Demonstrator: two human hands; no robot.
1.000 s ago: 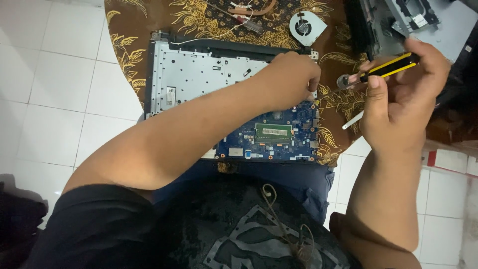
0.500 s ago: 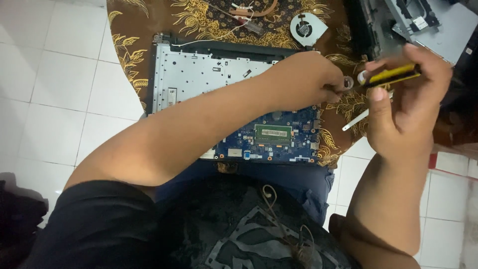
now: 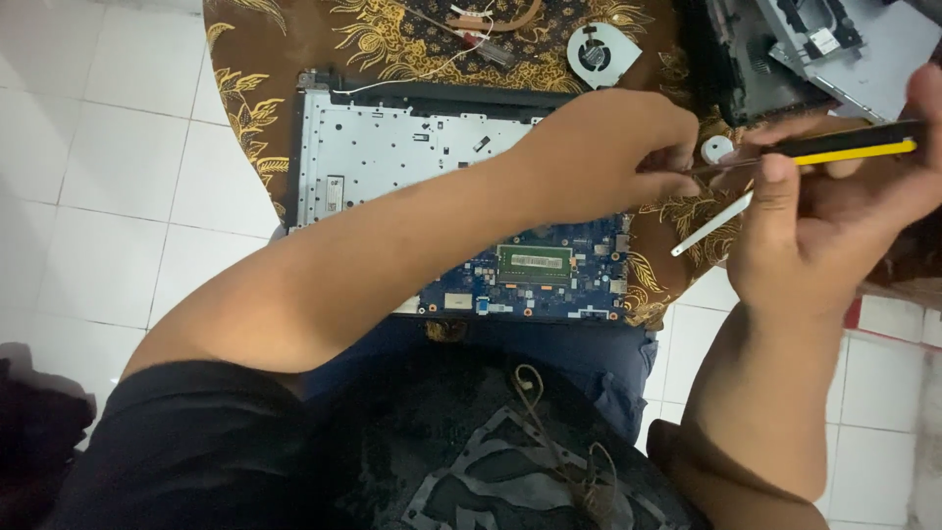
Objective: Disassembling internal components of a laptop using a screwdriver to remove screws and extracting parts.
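An opened laptop base [image 3: 392, 157] lies on a brown and gold patterned cloth [image 3: 392, 39], its blue circuit board [image 3: 530, 275] bare at the near edge. My right hand [image 3: 824, 226] grips a screwdriver with a yellow and black handle [image 3: 844, 147], held level above the cloth to the right of the laptop. My left hand [image 3: 608, 157] reaches across the laptop, and its fingertips pinch the metal tip of the screwdriver's shaft. Whether a screw sits on the tip is hidden by the fingers.
A round cooling fan [image 3: 601, 51] and loose wires [image 3: 471, 29] lie on the cloth behind the laptop. A small white disc [image 3: 716, 150] and a white strip [image 3: 711, 224] rest near my hands. Dark laptop shell parts [image 3: 785, 49] sit at the far right. White floor tiles [image 3: 118, 167] surround the cloth.
My left hand has left the laptop's right edge and moved right to the screwdriver's tip. My right hand has turned the screwdriver more level.
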